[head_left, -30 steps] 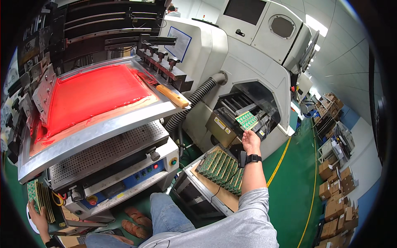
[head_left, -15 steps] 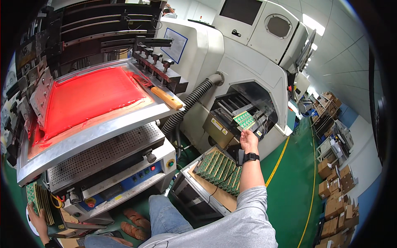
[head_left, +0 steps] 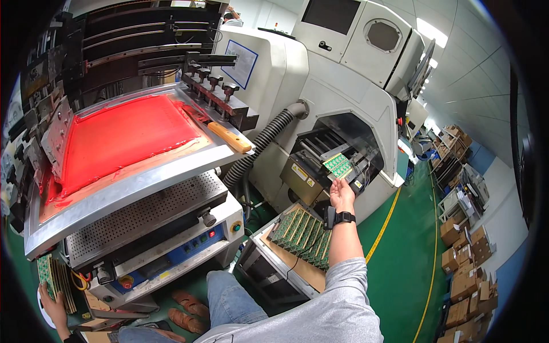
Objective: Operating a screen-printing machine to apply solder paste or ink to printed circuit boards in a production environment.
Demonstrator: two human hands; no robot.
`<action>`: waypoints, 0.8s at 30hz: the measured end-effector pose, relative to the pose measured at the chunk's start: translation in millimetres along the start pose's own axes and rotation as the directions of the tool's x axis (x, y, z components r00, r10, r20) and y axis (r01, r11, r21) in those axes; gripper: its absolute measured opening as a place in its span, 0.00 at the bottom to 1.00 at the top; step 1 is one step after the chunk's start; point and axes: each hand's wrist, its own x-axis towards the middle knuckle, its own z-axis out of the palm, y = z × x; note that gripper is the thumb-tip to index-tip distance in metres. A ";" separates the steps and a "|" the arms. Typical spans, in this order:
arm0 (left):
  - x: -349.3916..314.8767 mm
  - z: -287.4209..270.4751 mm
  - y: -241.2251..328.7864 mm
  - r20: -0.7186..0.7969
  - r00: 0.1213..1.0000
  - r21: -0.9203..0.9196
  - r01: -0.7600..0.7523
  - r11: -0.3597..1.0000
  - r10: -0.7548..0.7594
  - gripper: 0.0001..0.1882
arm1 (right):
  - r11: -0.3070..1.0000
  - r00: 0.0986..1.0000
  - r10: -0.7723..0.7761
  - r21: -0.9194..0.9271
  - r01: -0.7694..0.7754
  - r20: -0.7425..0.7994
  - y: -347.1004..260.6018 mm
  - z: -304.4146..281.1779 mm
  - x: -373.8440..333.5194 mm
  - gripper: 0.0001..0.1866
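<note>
My right hand [head_left: 342, 193] grips a thin green rectangular circuit board [head_left: 337, 165] by its near edge: light, stiff, fragile. Left hand [head_left: 52, 306] clasps similar green boards [head_left: 50, 274].

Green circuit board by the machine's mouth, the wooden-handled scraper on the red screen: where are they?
Green circuit board [head_left: 337, 165], head view, middle of its face.
Wooden-handled scraper [head_left: 230, 138], head view, on the handle.

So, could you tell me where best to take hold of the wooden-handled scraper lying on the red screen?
Probably by the wooden handle, coming from the right front: it juts over the metal frame, clear of the red paste, while its blade end lies in the paste.
</note>
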 end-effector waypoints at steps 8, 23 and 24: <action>-7.1 5.1 -24.7 -0.044 0.999 -0.023 -0.020 1.000 0.019 0.35 | 0.999 0.997 0.027 0.016 -0.028 0.073 34.7 6.7 -21.4 0.11; -29.9 -65.7 63.9 -0.124 0.990 -0.034 0.057 0.998 -0.061 0.34 | 0.180 0.078 0.083 -0.092 0.979 0.994 199.9 227.5 -304.1 0.18; -26.1 -66.8 66.8 -0.122 0.991 -0.042 0.050 0.998 -0.055 0.34 | 0.044 -0.043 0.085 0.040 0.998 0.995 220.0 235.7 -293.8 0.20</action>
